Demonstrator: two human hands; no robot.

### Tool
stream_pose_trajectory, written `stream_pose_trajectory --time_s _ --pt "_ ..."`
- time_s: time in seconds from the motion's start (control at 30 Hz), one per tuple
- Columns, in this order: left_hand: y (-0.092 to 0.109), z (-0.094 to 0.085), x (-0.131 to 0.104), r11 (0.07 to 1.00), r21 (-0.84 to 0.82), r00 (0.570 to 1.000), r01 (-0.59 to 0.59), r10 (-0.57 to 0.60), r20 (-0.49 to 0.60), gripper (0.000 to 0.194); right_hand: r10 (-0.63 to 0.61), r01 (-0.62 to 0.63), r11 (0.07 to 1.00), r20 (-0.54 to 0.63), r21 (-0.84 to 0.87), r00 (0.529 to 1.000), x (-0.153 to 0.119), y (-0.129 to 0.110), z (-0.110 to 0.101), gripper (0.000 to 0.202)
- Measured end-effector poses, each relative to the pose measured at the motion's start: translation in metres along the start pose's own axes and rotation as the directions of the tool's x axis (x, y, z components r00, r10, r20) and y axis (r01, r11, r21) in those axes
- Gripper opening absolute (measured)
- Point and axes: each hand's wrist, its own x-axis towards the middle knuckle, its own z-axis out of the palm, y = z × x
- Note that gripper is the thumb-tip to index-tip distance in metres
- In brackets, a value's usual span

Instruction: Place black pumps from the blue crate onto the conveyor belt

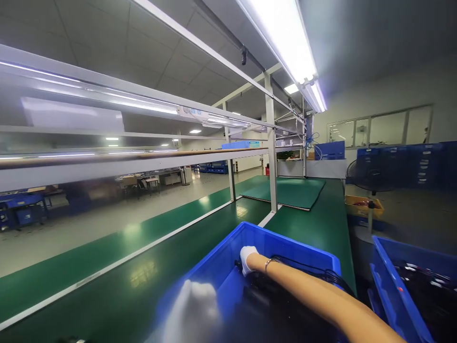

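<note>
My right hand (247, 259), in a white glove, reaches into a blue plastic bin (293, 245) on the green bench. Its fingers look closed around a small black piece (237, 263), whose kind I cannot make out. Black cables (314, 271) lie along the bin's right side, partly behind my forearm. Dark items (264, 297) fill the lower part of the bin, blurred and partly covered by the arm. My left hand (193, 309), also white-gloved, is at the bin's near left side. Motion smears its fingers, so its grip does not show.
The green bench top (171, 247) runs under a metal frame, with an upright post (271, 166) beyond the bin. A green mat (289, 190) lies farther back. At right stand another blue bin (396, 281) of dark items, a fan (369, 174) and a yellow crate (364, 206).
</note>
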Motion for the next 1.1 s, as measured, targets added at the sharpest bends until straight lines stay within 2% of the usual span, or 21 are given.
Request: stream_pose_trajectory --time_s 0.1,0.17,0.23,0.33,0.43,0.5,0.57,0.63,0.7,0.73,0.77,0.8,0.87,0.9,0.93,1.0,1.1 --pt "-0.003 0.002 -0.001 0.998 -0.059 0.999 0.017 -0.019 -0.031 0.031 0.032 -0.032 0.999 -0.058 0.014 0.998 -0.008 0.011 -0.012 0.027" --pt "-0.005 0.006 -0.002 0.994 -0.11 0.998 0.028 -0.034 -0.053 0.03 0.034 -0.028 0.999 -0.165 0.038 0.986 -0.017 0.016 -0.032 0.029" --pt "-0.007 0.013 -0.002 0.983 -0.181 0.995 0.033 -0.049 -0.084 0.025 0.028 -0.011 0.998 -0.309 0.056 0.951 -0.031 0.017 -0.059 0.03" --pt "-0.012 0.028 0.001 0.965 -0.261 0.993 0.024 -0.053 -0.107 0.017 -0.001 0.023 0.999 -0.535 0.036 0.845 -0.066 0.007 -0.098 0.033" --pt "-0.019 0.047 0.001 0.957 -0.287 0.993 0.037 -0.067 -0.095 0.031 -0.101 0.081 0.995 -0.703 -0.062 0.704 -0.121 -0.019 -0.116 0.033" --pt "-0.023 0.062 -0.005 0.951 -0.307 0.996 0.029 -0.054 -0.073 0.041 -0.219 0.144 0.976 -0.751 -0.164 0.623 -0.164 -0.042 -0.111 0.027" --pt "-0.024 0.076 -0.019 0.944 -0.331 1.0 -0.014 0.006 -0.026 0.045 -0.349 0.229 0.937 -0.739 -0.264 0.576 -0.205 -0.063 -0.096 0.018" --pt "-0.025 0.084 -0.036 0.927 -0.367 0.996 -0.075 0.09 0.023 0.047 -0.403 0.278 0.914 -0.741 -0.295 0.537 -0.236 -0.075 -0.075 0.027" --pt "-0.024 0.084 -0.054 0.901 -0.415 0.987 -0.124 0.153 0.039 0.044 -0.397 0.301 0.913 -0.772 -0.276 0.496 -0.256 -0.076 -0.055 0.037" --pt "-0.022 0.082 -0.062 0.886 -0.442 0.984 -0.142 0.173 0.031 0.041 -0.36 0.329 0.921 -0.781 -0.209 0.51 -0.263 -0.073 -0.047 0.043" --pt "-0.02 0.078 -0.068 0.869 -0.471 0.983 -0.151 0.18 0.018 0.035 -0.311 0.366 0.924 -0.772 -0.109 0.555 -0.27 -0.068 -0.041 0.049" --pt "-0.018 0.074 -0.074 0.852 -0.503 0.986 -0.144 0.167 0.0 0.029 -0.268 0.399 0.917 -0.737 0.003 0.621 -0.276 -0.063 -0.036 0.047" --pt "-0.013 0.065 -0.081 0.811 -0.577 0.995 -0.091 0.092 -0.027 0.023 -0.232 0.445 0.865 -0.603 0.232 0.764 -0.291 -0.054 -0.031 0.024" --pt "-0.011 0.061 -0.084 0.779 -0.626 0.999 -0.041 0.043 -0.012 0.025 -0.238 0.461 0.828 -0.545 0.318 0.804 -0.3 -0.05 -0.03 0.02" --pt "-0.01 0.06 -0.087 0.737 -0.675 1.0 0.021 -0.006 0.025 0.027 -0.245 0.479 0.794 -0.523 0.375 0.816 -0.309 -0.048 -0.029 0.026" --pt "-0.009 0.061 -0.093 0.643 -0.751 0.988 0.152 -0.068 0.142 0.03 -0.228 0.518 0.715 -0.543 0.469 0.808 -0.326 -0.045 -0.029 0.034" --pt "-0.011 0.072 -0.105 0.592 -0.749 0.943 0.296 -0.055 0.329 0.038 -0.192 0.556 0.643 -0.591 0.528 0.783 -0.341 -0.043 -0.026 0.028"
